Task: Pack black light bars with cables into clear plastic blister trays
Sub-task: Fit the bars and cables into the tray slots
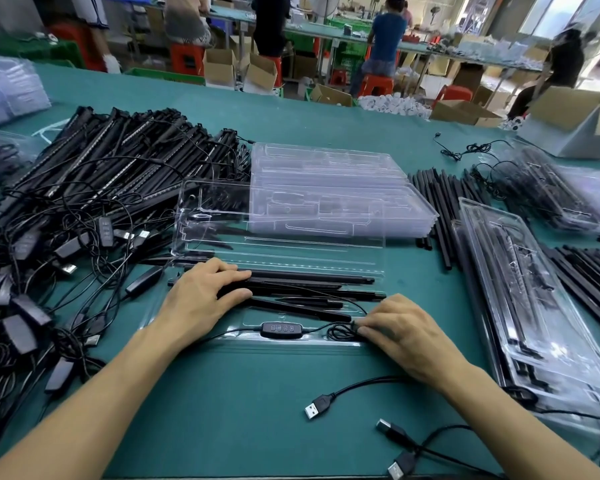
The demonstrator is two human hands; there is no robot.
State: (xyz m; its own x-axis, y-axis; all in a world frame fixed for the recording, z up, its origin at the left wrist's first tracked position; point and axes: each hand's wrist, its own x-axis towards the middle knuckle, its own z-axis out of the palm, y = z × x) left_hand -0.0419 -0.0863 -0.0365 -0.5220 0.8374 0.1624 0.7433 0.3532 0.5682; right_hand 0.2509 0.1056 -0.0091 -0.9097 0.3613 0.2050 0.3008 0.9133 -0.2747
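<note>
An open clear blister tray (278,237) lies in front of me, its lid half tilted up at the back. Several black light bars (312,282) lie in its near half. My left hand (201,299) rests flat on the bars' left ends, fingers straight. My right hand (399,327) presses a bundled black cable (342,330) into the tray's front channel, fingertips curled on it. A black inline controller (282,329) with buttons sits in that channel. A USB plug (314,410) trails loose on the green table.
A big heap of light bars with cables (94,188) fills the left. Stacked empty trays (333,188) sit behind. Packed trays (541,306) and loose black rods (440,209) lie right. More USB plugs (399,455) lie near the front edge. People work at benches behind.
</note>
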